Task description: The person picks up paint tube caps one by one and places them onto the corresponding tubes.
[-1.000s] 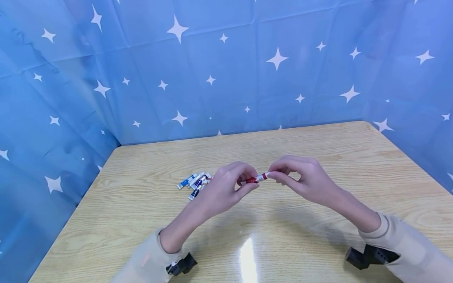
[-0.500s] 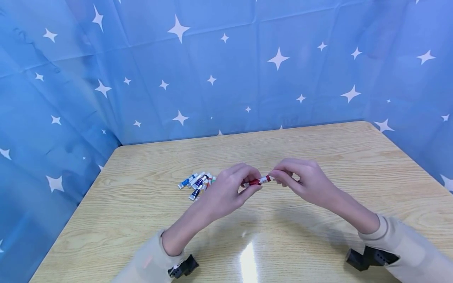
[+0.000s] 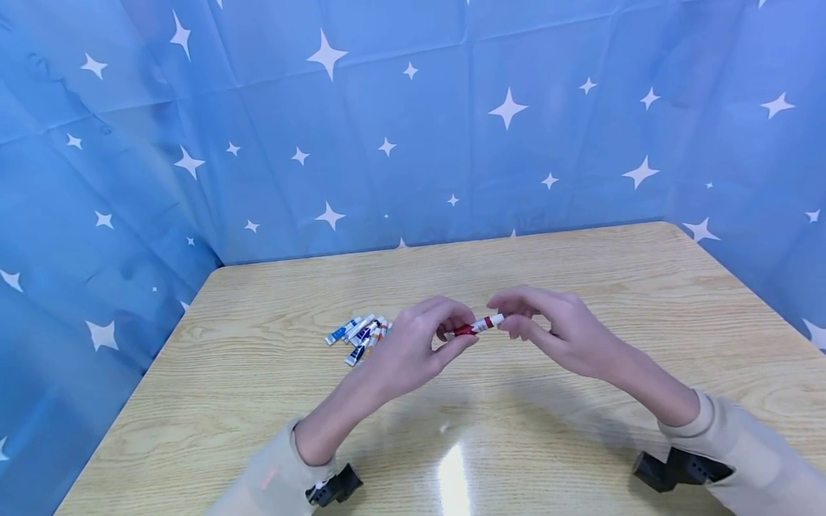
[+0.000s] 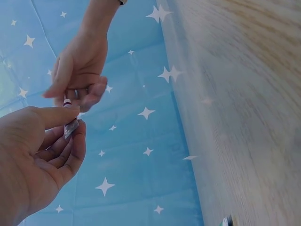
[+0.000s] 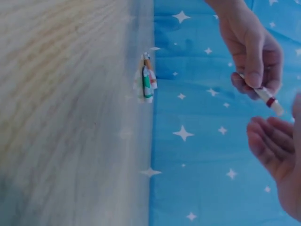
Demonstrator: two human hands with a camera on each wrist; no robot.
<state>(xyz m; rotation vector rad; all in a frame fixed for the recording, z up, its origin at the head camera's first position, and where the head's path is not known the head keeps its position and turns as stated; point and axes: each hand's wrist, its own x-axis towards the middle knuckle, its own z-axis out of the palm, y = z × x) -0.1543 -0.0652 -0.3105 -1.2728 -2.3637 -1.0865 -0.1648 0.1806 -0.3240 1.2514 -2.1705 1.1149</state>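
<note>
My left hand pinches a small paint tube, red and white with a dark red band, between thumb and fingers above the table. Its white cap points toward my right hand. In the right wrist view the right hand's fingers are parted and sit a short way off the cap, holding nothing. From the left wrist, the tube's flat silvery end shows between the left thumb and fingers. The left hand covers much of the tube body in the head view.
A small pile of paint tubes, with blue, purple and orange labels, lies on the wooden table left of the left hand. A blue curtain with white stars hangs behind and beside the table.
The right hand's fingertips were on the cap end; now they have parted and the white cap shows fully. The left hand with the paint tube has shifted slightly right.
</note>
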